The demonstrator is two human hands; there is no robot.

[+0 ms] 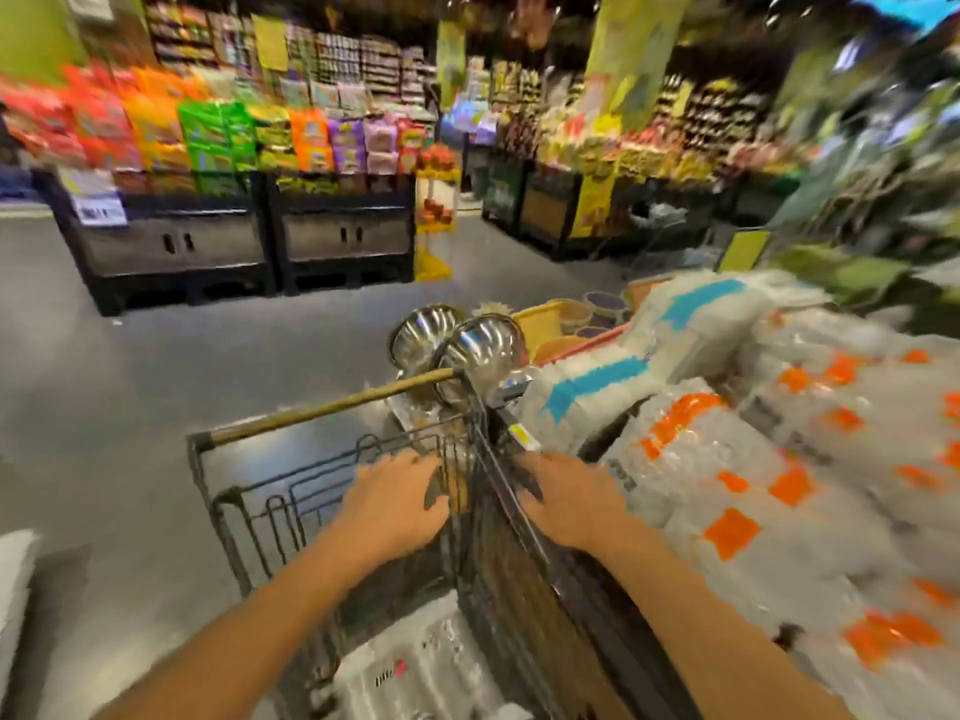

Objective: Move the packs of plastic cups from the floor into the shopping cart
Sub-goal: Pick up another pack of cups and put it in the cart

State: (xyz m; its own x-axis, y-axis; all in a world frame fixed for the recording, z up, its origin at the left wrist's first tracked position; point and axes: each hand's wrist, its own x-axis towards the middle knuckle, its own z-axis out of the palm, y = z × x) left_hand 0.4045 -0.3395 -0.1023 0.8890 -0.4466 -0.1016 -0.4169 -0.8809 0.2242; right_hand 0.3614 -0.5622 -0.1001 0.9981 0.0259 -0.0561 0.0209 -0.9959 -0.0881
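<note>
The black wire shopping cart stands right in front of me, its wooden bar across the far end. A clear pack of plastic cups lies on the cart's bottom. My left hand is inside the cart with fingers spread, close to the right wall and holding nothing. My right hand is just outside that wall, fingers spread over its top rim. Stacked packs with orange labels and blue labels are piled to the right of the cart. The picture is motion-blurred.
Two shiny steel bowls sit past the cart's far right corner. Another white pack shows at the left edge on the grey floor. Dark display bins with snack bags stand across the aisle, and more shelves at back right.
</note>
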